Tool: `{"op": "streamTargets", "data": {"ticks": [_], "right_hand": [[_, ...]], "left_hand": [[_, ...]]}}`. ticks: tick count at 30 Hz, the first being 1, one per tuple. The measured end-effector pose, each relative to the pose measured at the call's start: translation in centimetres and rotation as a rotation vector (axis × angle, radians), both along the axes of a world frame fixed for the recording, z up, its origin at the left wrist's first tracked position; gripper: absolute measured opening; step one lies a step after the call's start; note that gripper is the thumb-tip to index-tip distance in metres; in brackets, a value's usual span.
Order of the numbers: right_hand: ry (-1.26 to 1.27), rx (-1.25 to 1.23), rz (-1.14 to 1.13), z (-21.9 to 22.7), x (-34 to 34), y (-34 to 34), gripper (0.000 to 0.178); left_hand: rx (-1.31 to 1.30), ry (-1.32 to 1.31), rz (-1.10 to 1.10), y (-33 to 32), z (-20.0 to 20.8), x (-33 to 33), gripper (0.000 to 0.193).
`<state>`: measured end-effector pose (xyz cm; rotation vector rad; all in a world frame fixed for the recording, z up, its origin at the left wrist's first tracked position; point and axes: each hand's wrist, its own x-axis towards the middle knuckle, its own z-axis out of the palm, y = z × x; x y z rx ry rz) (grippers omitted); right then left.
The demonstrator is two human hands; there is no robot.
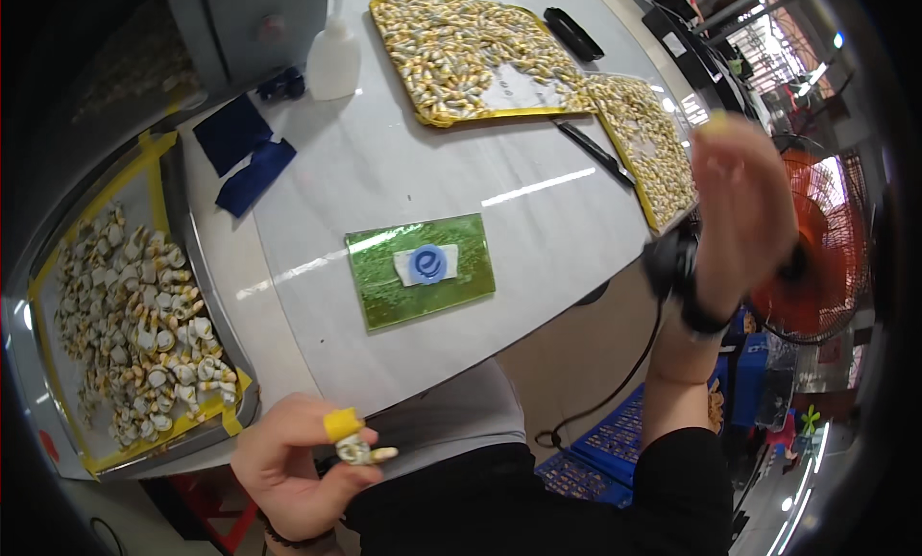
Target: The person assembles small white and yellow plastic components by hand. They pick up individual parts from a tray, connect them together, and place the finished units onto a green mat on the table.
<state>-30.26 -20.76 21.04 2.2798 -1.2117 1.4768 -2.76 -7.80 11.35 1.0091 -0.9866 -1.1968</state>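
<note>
Holds a small, lumpy, grey-white piece with a narrow yellowish tip (356,449) in the left hand (296,465), above the grey-clad lap (471,402), just past the near edge of the smooth white surface (557,234). Pinches the rounded body snugly in the left grip, between thumb (348,477) and yellow-taped finger (343,423), leaving the tip free and pointing right. Seems light, stiff and perhaps slippery where glossy; likely most fragile at the thin tip, so best taken by the thicker body with a gentle, firm pinch. On the surface ahead, shows a green, glossy, rectangular slab (370,308) with a round blue disc (428,265) on a white cloth scrap (404,271). Farther left, shows a dark-rimmed, yellow-taped tray (136,193) heaped with similar small pieces (144,335); toward the back, a translucent white plastic bottle (333,64). At far right, holds the right hand (744,205) raised, with nothing plainly in it, too blurred to judge the spread of that grip.
</note>
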Motion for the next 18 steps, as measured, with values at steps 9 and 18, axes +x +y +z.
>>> {"op": "streamTargets", "data": {"ticks": [9,18], "right_hand": [[0.527,0.846,-0.276,-6.0,-19.1,-12.7,0.016],[0.657,0.701,-0.359,-6.8,-19.9,-13.6,0.013]], "left_hand": [[0.080,0.005,0.016,0.1,-0.8,-0.4,0.032],[0.089,0.026,0.007,0.1,-1.0,-0.1,0.030]]}}
